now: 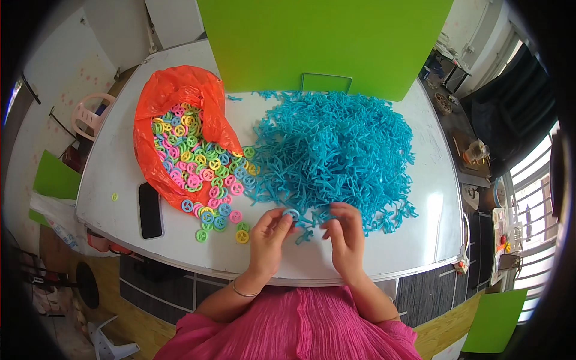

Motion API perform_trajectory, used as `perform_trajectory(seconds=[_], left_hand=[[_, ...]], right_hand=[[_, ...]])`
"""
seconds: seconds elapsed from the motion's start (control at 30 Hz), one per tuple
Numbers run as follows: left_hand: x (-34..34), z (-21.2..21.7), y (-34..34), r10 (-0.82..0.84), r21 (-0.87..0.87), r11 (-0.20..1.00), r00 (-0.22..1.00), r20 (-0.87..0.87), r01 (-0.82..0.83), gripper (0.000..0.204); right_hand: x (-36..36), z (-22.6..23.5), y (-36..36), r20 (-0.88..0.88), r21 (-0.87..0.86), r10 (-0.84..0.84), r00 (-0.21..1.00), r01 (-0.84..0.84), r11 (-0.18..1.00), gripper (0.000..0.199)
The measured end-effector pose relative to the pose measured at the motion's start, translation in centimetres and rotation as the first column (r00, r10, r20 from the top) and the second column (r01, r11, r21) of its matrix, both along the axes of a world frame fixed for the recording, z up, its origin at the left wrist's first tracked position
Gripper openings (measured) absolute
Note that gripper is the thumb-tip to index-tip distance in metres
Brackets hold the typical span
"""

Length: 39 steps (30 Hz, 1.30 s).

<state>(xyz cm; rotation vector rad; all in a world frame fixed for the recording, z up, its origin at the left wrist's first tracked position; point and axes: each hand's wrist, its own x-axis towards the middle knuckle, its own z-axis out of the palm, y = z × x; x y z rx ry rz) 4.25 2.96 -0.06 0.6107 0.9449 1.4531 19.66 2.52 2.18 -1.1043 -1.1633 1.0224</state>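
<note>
A room in a home, doubling as a workspace. A pink plastic chair [90, 117] stands at the left; wood-look flooring [141, 317] and a dark, pale-lined floor covering [156, 288] show lower left. At the right, a dark curtain [510, 102] hangs near a barred window [543, 180]. The cluttered side counter [459, 141] there may hold kitchenware, though it is dim. Heaped blue plastic pieces [342, 144] and colourful plastic wheels [192, 162] occupy the central white table [102, 180].
</note>
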Motion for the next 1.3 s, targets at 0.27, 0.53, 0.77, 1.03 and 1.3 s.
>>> perform_trajectory(seconds=[0.27, 0.53, 0.77, 1.03, 1.3], left_hand=[[0.0, 0.8, -0.3, -0.082, 0.035, 0.996, 0.988, 0.129, 0.078, 0.017], [-0.6, -0.2, -0.7, -0.167, -0.081, 0.980, 0.971, 0.170, 0.183, 0.021], [-0.1, 0.6, -1.0, -0.126, 0.086, 0.986, 0.977, -0.169, 0.142, 0.019], [-0.4, -0.1, -1.3, 0.060, 0.271, 0.957, 0.840, -0.540, 0.106, 0.015], [-0.5, 0.4, -1.6, 0.197, 0.398, 0.916, 0.801, -0.566, 0.056, 0.015]], right_hand=[[0.2, 1.8, 1.1, 0.814, 0.415, -0.175, 0.554, -0.343, 0.843, 0.041], [-0.4, 0.3, -0.2, -0.287, -0.220, 0.081, 0.955, -0.147, 0.964, 0.020], [-1.9, 0.0, -0.6, -0.222, -0.070, 0.056, 0.973, -0.073, 0.995, 0.019], [-2.0, -1.4, -0.9, -0.074, 0.037, 0.088, 0.993, -0.086, 0.996, 0.016], [-2.3, 0.5, -1.0, 0.417, 0.279, -0.038, 0.908, -0.088, 0.956, 0.026]])
